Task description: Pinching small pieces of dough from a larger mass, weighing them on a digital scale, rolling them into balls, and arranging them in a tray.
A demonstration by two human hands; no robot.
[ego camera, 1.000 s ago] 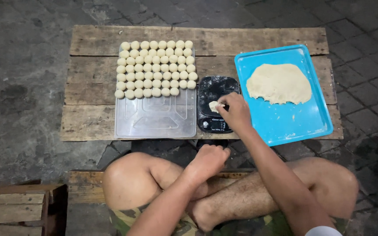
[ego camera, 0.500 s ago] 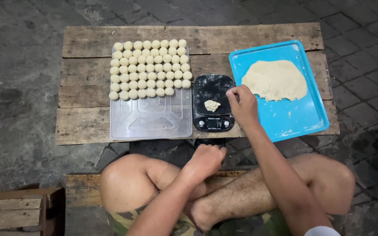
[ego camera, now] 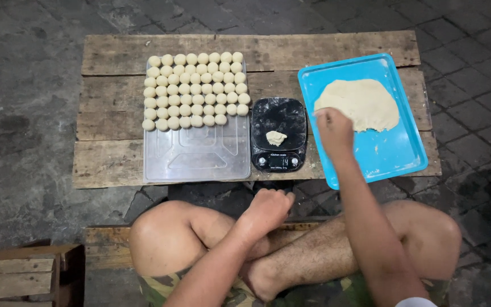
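Portioning step: right hand (ego camera: 334, 128) at dough slab (ego camera: 358, 103) edge, fingers' state hidden; left hand (ego camera: 267, 208) fisted, idle; small lump (ego camera: 275, 137) on scale (ego camera: 279, 134); next: pinch, adjust weight.

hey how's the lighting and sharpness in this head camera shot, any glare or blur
Head view: light falls evenly on the wooden pallet table, fading to dark paving at the frame edges; mild sheen on the clear tray and the black scale; the right hand at the dough slab is slightly soft; dough balls look sharp.

Dim, even overhead light; sharp, dark corners.
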